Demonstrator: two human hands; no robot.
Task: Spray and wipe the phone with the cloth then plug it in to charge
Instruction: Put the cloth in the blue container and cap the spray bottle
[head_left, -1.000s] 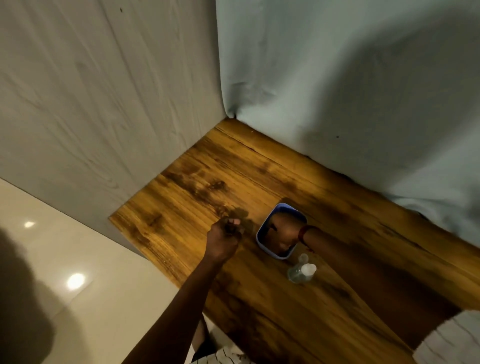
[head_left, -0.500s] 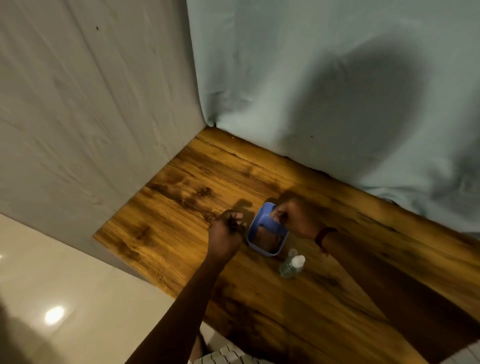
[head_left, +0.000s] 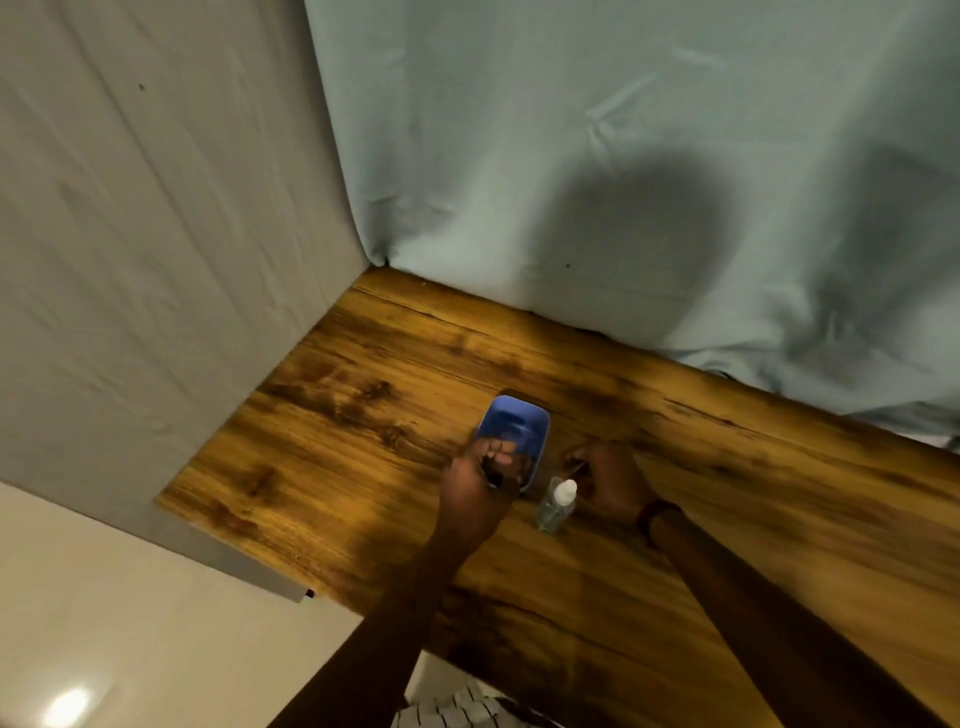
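A: Status of the left hand?

B: It is curled at the near rim of the blue container, fingers bent over the edge. Something dark shows under the fingers — cannot tell whether it is the phone, a cable or only shadow, so what it holds is undetermined.

A: And the right hand?

B: It rests low on the wooden surface, just right of the container, loosely closed. A thin pale line shows at its fingertips; whether that is a cable end or glare cannot be confirmed.

A: Location of the spray?

B: The small clear spray bottle stands upright between the two hands, just beside the right hand's fingertips and near the container's corner. Neither hand is on it.

A: Phone and cloth?

B: Neither is plainly visible. If present, they are probably inside the container beyond the left hand, or hidden under a hand.

A: Step in hand?

B: Judged as setup — retrieving items from the container. Spraying has not visibly begun.

A: Next move requires?

B: Bring the phone flat onto open surface, cloth ready, then take the bottle with the nozzle aimed away from any ports.
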